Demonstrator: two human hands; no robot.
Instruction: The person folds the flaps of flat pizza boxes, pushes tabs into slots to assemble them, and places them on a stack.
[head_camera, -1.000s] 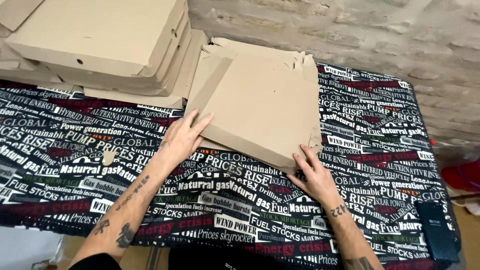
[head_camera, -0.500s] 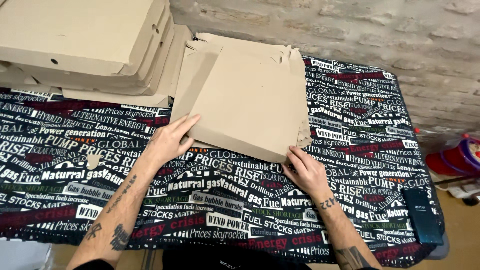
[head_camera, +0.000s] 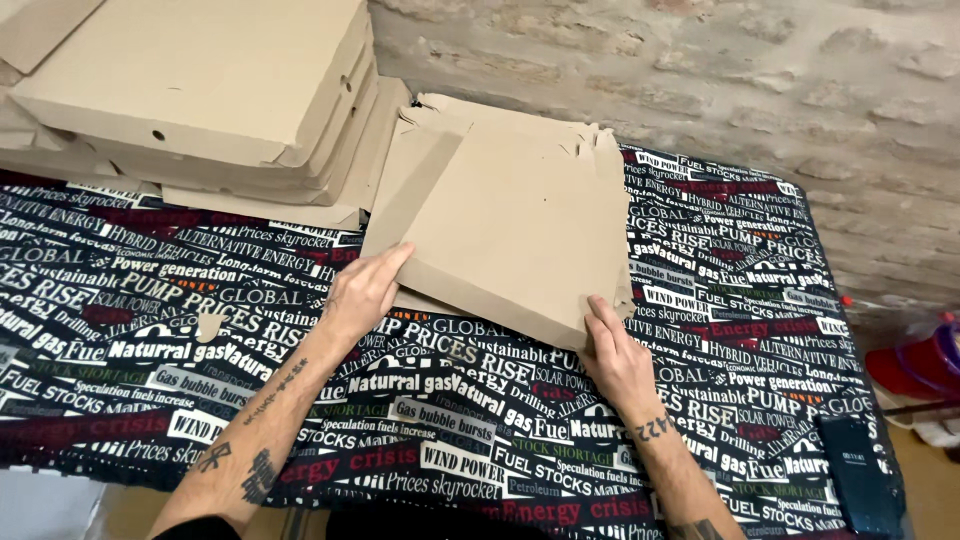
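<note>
A flat brown cardboard box, partly folded, lies on a table covered with a black printed cloth. My left hand rests flat on the box's near left corner, fingers spread along the edge. My right hand presses on the box's near right corner, fingers lying on the cardboard. One side flap of the box stands folded up on the left.
A stack of folded cardboard boxes sits at the back left. A small cardboard scrap lies on the cloth. A dark flat device lies at the near right corner. A brick wall runs behind the table.
Both hands stay on the box's near corners. The view has shifted slightly; the box sits a little closer to me and lower in view.
</note>
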